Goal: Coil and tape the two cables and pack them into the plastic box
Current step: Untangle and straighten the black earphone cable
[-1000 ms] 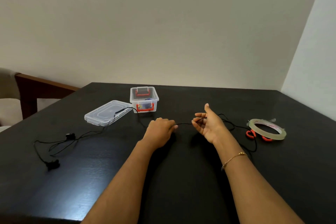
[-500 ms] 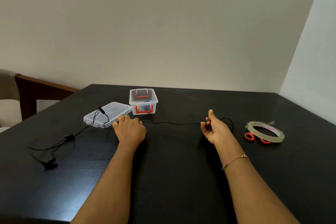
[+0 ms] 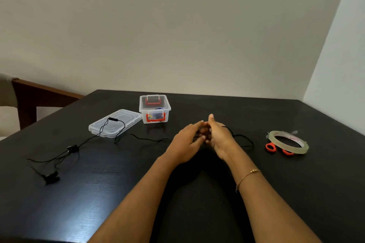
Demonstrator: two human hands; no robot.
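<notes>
My left hand (image 3: 187, 139) and my right hand (image 3: 218, 136) meet at the table's middle, both pinching a thin black cable (image 3: 243, 137). It loops out to the right of my right hand and trails left across the table to the earphone ends (image 3: 51, 176) at the far left. Part of the cable lies over the clear lid (image 3: 115, 123). Behind it stands the clear plastic box (image 3: 155, 111) with red latches, open, with small items inside. How much cable is gathered between my fingers is hidden.
A roll of clear tape (image 3: 287, 141) lies on red-handled scissors (image 3: 271, 147) at the right. The black table (image 3: 118, 193) ends near the wall behind and at the front. A wooden chair (image 3: 29, 94) stands at the far left.
My left hand came back from near the lid to meet my right hand at the centre, bringing cable with it. The cable's slack on the left has shifted right.
</notes>
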